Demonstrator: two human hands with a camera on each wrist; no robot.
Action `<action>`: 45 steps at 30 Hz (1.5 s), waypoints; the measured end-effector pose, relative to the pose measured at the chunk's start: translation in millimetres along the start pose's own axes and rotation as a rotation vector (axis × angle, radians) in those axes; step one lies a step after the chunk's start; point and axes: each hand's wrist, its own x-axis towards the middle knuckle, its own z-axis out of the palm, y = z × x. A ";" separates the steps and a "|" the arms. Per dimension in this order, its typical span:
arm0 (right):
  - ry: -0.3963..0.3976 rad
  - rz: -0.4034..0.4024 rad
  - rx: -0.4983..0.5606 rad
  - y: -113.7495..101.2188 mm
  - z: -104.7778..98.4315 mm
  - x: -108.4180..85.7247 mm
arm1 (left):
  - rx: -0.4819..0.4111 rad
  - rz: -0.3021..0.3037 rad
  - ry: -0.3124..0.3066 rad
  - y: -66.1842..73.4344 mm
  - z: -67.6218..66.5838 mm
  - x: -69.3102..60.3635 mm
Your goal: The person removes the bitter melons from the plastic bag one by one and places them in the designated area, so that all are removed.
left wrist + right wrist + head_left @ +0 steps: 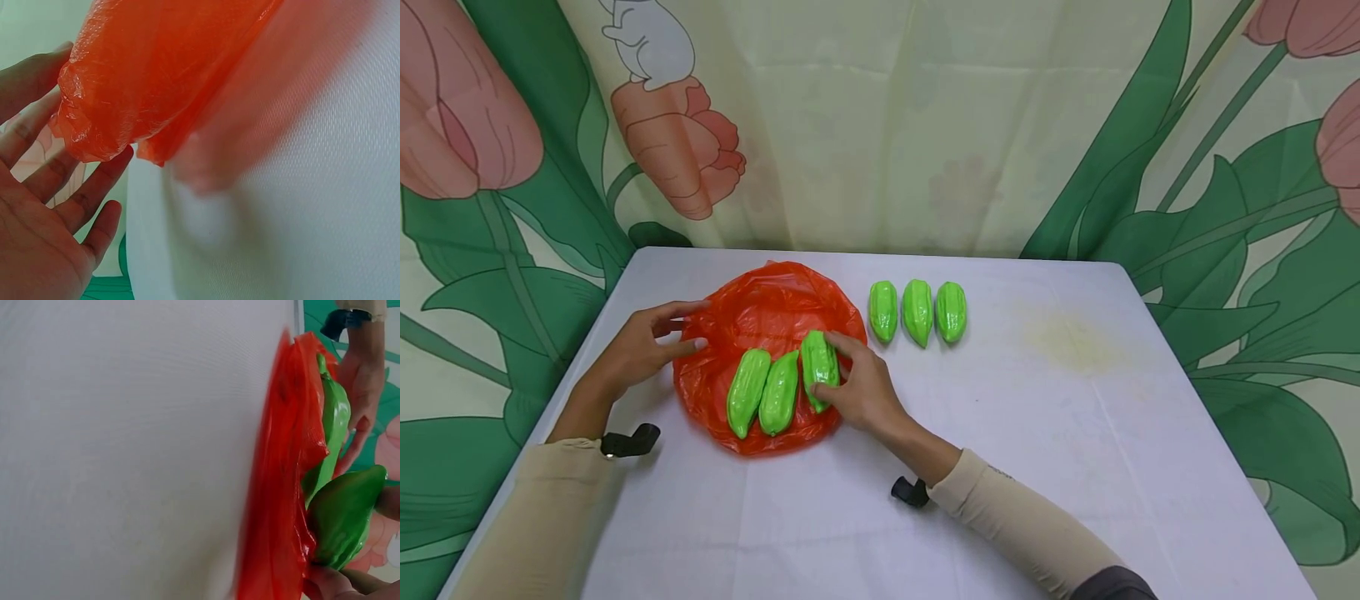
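A red plastic bag (760,308) lies spread in a round on the table. Two glossy green ridged fruits (748,393) rest side by side on it, tapered at the ends. My right hand (868,383) pinches a third green ridged fruit (820,367) between thumb and fingers, over the bag's right part. That pinched fruit (347,515) shows up close in the right wrist view, beside the bag's raised edge. My left hand (640,346) is at the bag's left rim, its fingers spread and loosely bent. In the left wrist view the fingers of this hand (50,212) touch the crumpled bag edge.
Three more green fruits (917,312) stand in a row on the white tablecloth (1000,433), right of the bag. A pale yellow stain (1071,342) marks the cloth further right. Behind the table hangs a printed curtain (880,125) with tulips and a rabbit.
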 end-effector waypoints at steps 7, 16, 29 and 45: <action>0.021 0.001 0.053 -1.7 -9.2 0.8 | -0.001 0.005 0.007 1.3 0.9 -0.6; 0.042 0.004 0.144 -1.5 -23.6 6.1 | -0.002 0.004 0.004 0.4 0.8 -0.3; 0.123 0.028 0.141 5.0 -47.8 12.1 | 0.010 0.009 0.004 1.3 1.4 3.0; 0.247 0.021 0.130 16.4 -91.9 16.0 | 0.011 0.006 0.003 2.7 0.2 3.5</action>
